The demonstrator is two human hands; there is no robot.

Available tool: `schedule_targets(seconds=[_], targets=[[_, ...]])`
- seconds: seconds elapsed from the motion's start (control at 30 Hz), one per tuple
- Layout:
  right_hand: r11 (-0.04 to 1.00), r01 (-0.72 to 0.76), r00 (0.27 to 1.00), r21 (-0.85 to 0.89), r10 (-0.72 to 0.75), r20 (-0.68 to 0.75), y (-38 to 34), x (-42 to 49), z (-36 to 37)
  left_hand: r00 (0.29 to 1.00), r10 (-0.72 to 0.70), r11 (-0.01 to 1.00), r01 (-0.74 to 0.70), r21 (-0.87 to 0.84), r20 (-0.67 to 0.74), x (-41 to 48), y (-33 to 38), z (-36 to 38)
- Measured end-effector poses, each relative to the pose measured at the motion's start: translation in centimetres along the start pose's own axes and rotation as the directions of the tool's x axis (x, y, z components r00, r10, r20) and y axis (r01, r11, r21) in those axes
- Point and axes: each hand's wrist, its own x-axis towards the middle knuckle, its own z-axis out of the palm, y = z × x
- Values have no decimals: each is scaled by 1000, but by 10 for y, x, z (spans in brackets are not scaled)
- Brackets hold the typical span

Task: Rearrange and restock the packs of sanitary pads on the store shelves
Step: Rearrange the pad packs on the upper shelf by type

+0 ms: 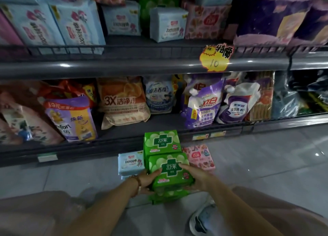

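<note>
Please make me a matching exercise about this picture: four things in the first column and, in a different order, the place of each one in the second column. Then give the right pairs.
Column 1
1. front green pack
2. light blue pack
3. pink pack
4. yellow price sign

Column 2
A. right of the rear green pack
B. on the upper shelf edge
C. held between the left hand and the right hand
D. left of the rear green pack

Pairs: 1-C, 2-D, 3-A, 4-B
</note>
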Motion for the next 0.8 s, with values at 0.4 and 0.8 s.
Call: schedule_targets(seconds=[0.4, 0.8], targets=[[838, 229, 964, -495, -266, -6, -13, -13, -5, 987, 94, 985, -73, 156, -132, -10, 16, -32], [-9, 687, 319, -727, -895, 313, -199, -127, 27, 356, 933, 109, -406, 907, 47, -166, 210, -55]])
